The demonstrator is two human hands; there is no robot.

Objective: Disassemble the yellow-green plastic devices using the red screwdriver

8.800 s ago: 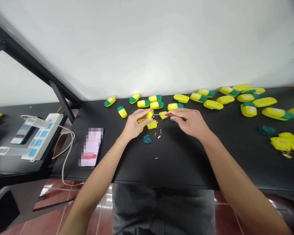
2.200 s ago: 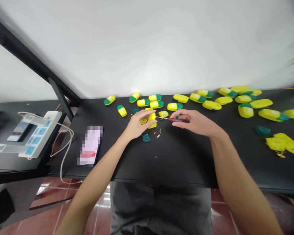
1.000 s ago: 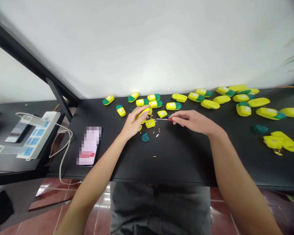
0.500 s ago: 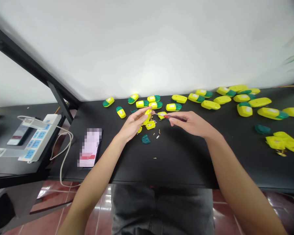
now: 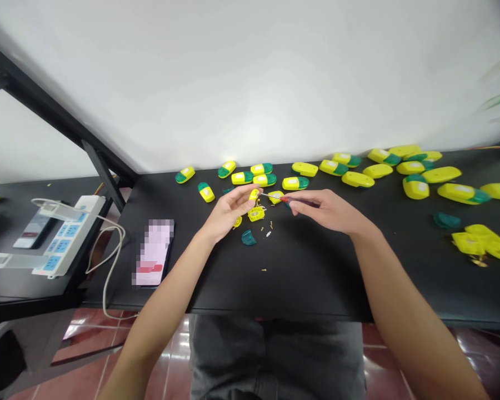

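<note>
My left hand (image 5: 227, 211) pinches a small yellow plastic part (image 5: 254, 195) just above the black table (image 5: 316, 266). My right hand (image 5: 327, 208) grips a small red-handled screwdriver (image 5: 281, 198), whose thin metal tip points left at that part. Below the hands lie an open yellow shell (image 5: 256, 213), a green cap (image 5: 248, 238) and several tiny screws (image 5: 270, 226). Another yellow piece (image 5: 276, 195) rests just behind the screwdriver.
Several yellow-and-green devices (image 5: 266, 179) line the table's far edge and pile up at the right (image 5: 454, 183). A phone (image 5: 153, 253) lies at the left. A white power strip (image 5: 60, 239) with a cable sits on the side table.
My left hand lifted the yellow part off the table and brought it to the screwdriver tip. My right hand drew slightly closer to it.
</note>
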